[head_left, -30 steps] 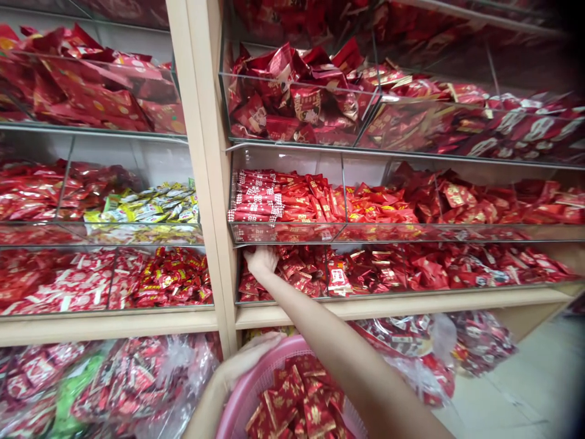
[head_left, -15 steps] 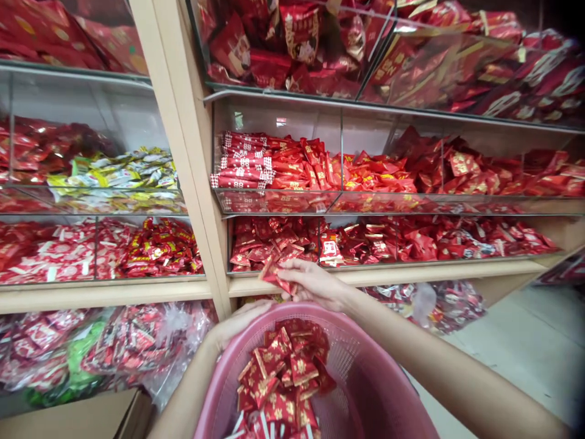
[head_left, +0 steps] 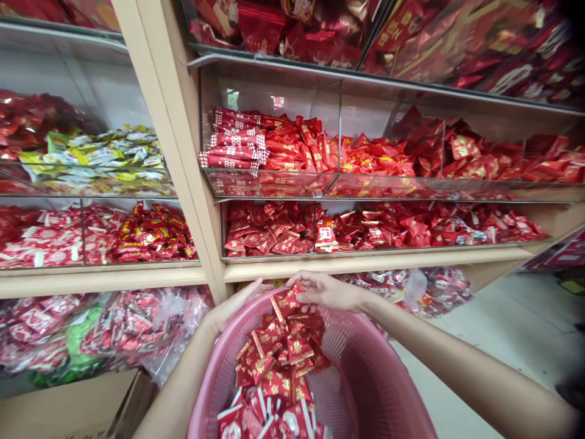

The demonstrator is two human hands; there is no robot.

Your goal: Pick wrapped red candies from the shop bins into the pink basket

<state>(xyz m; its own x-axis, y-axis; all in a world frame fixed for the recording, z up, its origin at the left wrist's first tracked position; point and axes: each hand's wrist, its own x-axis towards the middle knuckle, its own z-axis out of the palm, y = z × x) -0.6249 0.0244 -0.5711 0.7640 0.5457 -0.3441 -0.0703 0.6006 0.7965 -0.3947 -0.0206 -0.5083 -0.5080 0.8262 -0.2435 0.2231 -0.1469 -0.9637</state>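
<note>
A pink plastic basket point(head_left: 388, 372) stands below the shelves, close in front of me. My left hand point(head_left: 236, 306) grips its left rim, the fingers lying along the outer side. Over the far part of the basket, my right hand point(head_left: 326, 294) pinches a small red candy packet point(head_left: 287, 302) with gold print. Under it lies a heap of similar red and gold packets point(head_left: 278, 350). Nearest me in the basket are red packets with white edges point(head_left: 297, 421). Whether the right hand holds more than one packet is hidden.
Clear-fronted shelf bins point(head_left: 274, 225) full of red packets run across the view. A wooden upright point(head_left: 171, 134) divides the shelves. Beneath the left shelf are plastic bags of sweets point(head_left: 137, 329) and a cardboard box point(head_left: 68, 408). More bags point(head_left: 411, 289) lie below on the right.
My right hand has come down from the shelf edge to over the basket with the packet. The view has tilted, and the shelves sit slightly higher. The left hand stays at the rim.
</note>
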